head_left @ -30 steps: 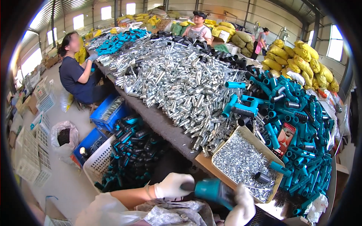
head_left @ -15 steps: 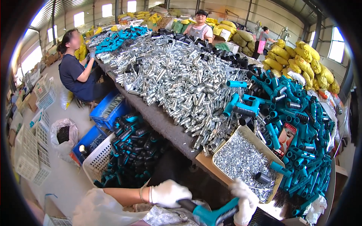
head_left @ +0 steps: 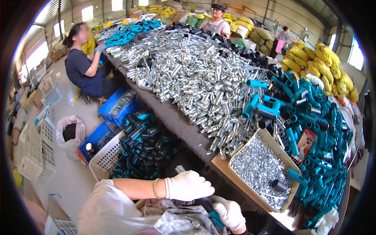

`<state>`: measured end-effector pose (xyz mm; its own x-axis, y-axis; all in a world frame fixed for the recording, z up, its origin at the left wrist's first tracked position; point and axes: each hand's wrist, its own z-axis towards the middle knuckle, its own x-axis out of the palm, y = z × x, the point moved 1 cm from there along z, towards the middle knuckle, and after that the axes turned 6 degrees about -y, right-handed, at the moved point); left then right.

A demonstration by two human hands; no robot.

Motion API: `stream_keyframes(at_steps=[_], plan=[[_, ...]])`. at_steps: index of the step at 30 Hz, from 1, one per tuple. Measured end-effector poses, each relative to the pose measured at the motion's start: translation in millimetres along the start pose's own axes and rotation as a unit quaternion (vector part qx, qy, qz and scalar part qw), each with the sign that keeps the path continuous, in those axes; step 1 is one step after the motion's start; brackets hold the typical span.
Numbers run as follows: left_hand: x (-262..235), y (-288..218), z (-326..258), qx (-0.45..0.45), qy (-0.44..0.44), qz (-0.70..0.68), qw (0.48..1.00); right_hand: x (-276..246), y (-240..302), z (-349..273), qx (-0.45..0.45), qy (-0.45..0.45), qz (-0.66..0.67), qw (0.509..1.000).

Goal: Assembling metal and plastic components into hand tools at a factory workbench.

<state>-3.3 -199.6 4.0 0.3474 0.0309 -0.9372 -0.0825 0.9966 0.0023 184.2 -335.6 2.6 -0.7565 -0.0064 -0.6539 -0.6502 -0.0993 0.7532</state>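
Note:
My left hand (head_left: 190, 186), in a white glove, is closed above my lap. A short silver metal tube (head_left: 179, 169) sticks out past its upper edge; the rest of it is hidden by the hand. Lower and to the right, my right hand (head_left: 230, 213), also gloved, is wrapped round a teal-and-black plastic handle (head_left: 214, 217). Its black part points toward my left hand, and the gloves cover much of the handle. Grey patterned cloth (head_left: 180, 219) lies over my lap under both hands.
A tray of small metal parts (head_left: 256, 166) stands at the table's near corner. Silver tubes (head_left: 188, 86) and teal handles (head_left: 321, 172) are heaped behind and right. At left are a white crate (head_left: 103, 162), black-and-teal handles (head_left: 145, 143) and a blue crate (head_left: 119, 107). Co-workers sit around the table.
My left hand has come away from the handle's black end, and a silver tube now shows at it. My right hand has moved left and lower with the handle. The view has shifted slightly.

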Motion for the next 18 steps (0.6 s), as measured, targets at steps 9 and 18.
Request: stream_keyframes(at_steps=[9,18], plan=[[-8.8,149.4,25.9,-0.361,-0.282,0.062,0.886,24.0,-8.2,-3.8,0.151,-0.057,0.444,0.881],[15.1,189.0,-7.7,-0.366,-0.313,-0.043,0.875,32.7,-7.6,-2.4,0.134,-0.031,0.385,0.913]])
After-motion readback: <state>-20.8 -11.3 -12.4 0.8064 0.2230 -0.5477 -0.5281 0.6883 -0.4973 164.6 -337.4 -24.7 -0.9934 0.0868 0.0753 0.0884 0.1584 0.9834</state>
